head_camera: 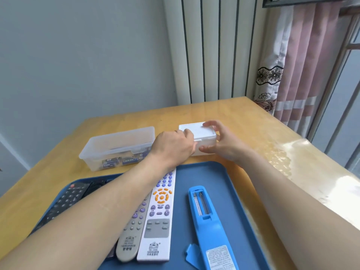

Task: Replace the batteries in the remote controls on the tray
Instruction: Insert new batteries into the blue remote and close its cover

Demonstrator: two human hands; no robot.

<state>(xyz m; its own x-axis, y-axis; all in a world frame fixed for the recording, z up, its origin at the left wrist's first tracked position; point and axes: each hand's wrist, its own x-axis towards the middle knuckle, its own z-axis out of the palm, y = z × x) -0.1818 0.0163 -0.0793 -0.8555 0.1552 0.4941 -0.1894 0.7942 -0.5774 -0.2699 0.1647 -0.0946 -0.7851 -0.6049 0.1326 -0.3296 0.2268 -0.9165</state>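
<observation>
A small white plastic box [200, 131] with its lid on is held on the light wooden table [263, 133], just behind the flat blue plastic tray [224, 182]. It is gripped by the left hand [173, 146] at its left front corner, the fingers curled on the lid edge. It is also gripped by the right hand [220, 142], whose thumb is pressed on the front wall while the fingers are bent over the far edge.

To the left, apart from it, one long translucent plastic box [116, 145] with a clip lid is placed. Blue cylindrical batteries [116, 162] are seen through its wall, but they cannot be counted.

On the tray one bright blue remote control [212, 227] is laid face down with its battery compartment open, and one loose blue cover [191, 254] lies just beside it. One white remote control [157, 227] with orange and purple buttons and one grey remote control [132, 236] are laid side by side, touching. At least one black remote control [66, 199] is seen at the left, partly hidden by the left forearm [97, 211]; if a second one lies there cannot be told.

Behind the table a white ribbed radiator [214, 45] and a pink curtain [303, 65] are seen.
</observation>
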